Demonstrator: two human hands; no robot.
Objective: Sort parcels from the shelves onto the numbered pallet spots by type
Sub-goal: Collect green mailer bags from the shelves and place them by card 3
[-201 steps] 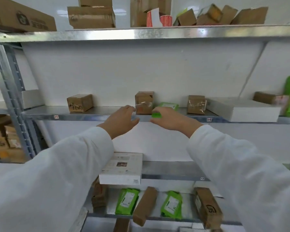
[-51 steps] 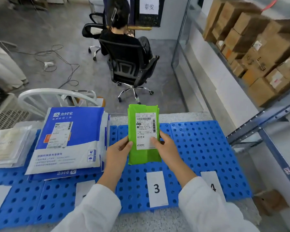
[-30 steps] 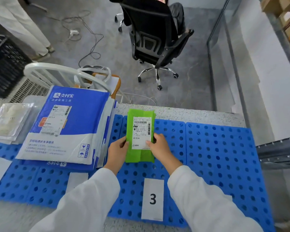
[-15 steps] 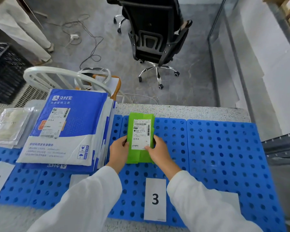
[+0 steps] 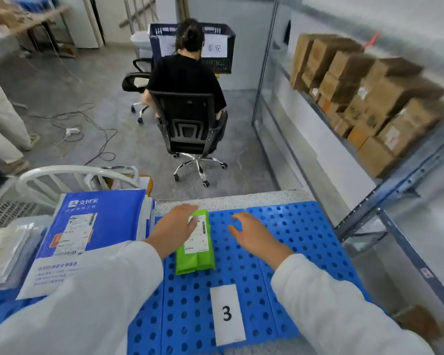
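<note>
Green parcel [image 5: 195,242] flat on blue pallet [image 5: 305,234], sticker [image 5: 199,234] side up, long axis roughly 12 to 6. Sits at 11 o'clock from the "3" label [image 5: 227,315], clear gap between. Left grip [image 5: 176,228] wide open, fingers loose and near straight, lying over the parcel's 10–11 o'clock edge and covering part of the sticker; not wrapped round anything. Touching or hovering: can't tell. Right grip [image 5: 254,235] at 3 o'clock of the parcel, apart from it, fingers spread and relaxed over bare pallet, holding nothing. Blue mailer stack [image 5: 98,226] at 9 o'clock of the parcel, just beside the left grip, on the pallet's left part. Clear poly bags [image 5: 3,252] further out at 9. Pallet on speckled surface [image 5: 241,198]. At 12 o'clock past the surface edge: person seated in black office chair [image 5: 190,124], back to camera. At 2 o'clock: metal shelf [image 5: 395,180] with stacked cardboard boxes [image 5: 356,98].
</note>
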